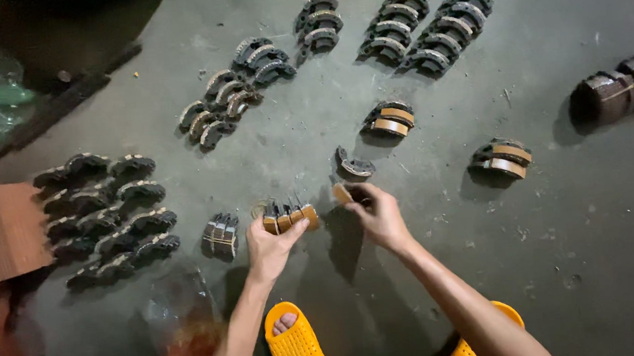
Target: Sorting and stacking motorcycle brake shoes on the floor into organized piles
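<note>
— What do you see on your feed, starting from the left?

— I see a flat brown cardboard piece at the left edge of the grey concrete floor. Beside it lie dark curved metal brake shoes in two rows, and near them a small stack of grey-edged shoes.

— And the hands?

— My left hand has its grip clenched on a short row of curved brake shoes with tan lining, which stands on the floor just ahead of a yellow perforated rubber slipper. My right hand is grasping a single tan-lined brake shoe just right of that row, low over the floor.

— Further right?

— A stacked tan-lined pair lies well apart, and two dark brown rounded bundles sit at the far right edge.
</note>
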